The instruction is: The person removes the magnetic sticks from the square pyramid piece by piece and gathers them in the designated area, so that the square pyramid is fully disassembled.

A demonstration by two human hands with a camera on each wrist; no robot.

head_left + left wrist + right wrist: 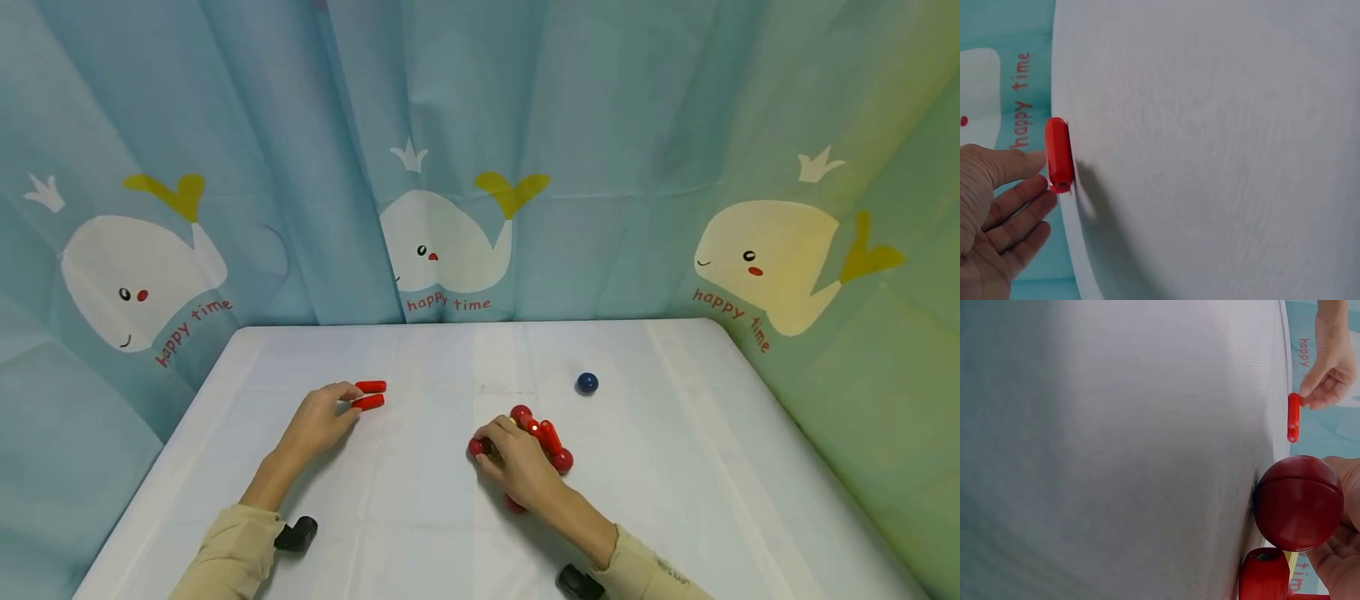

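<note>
Two red rods lie side by side on the left half of the white table. My left hand is at their left ends, its thumb against the nearer red rod and its index finger opposite. The index fingertip's contact is partly hidden. Between the thumb and fingers of my right hand is a dark red ball, the leftmost of a cluster. Other red balls and red rods make up this cluster. A yellow piece shows behind the ball; my right hand hides much of the middle.
A dark blue ball stands alone on the table, behind and right of the cluster. Beyond the table's back edge hangs a blue-green curtain with whale prints. Black wrist devices are strapped near both cuffs.
</note>
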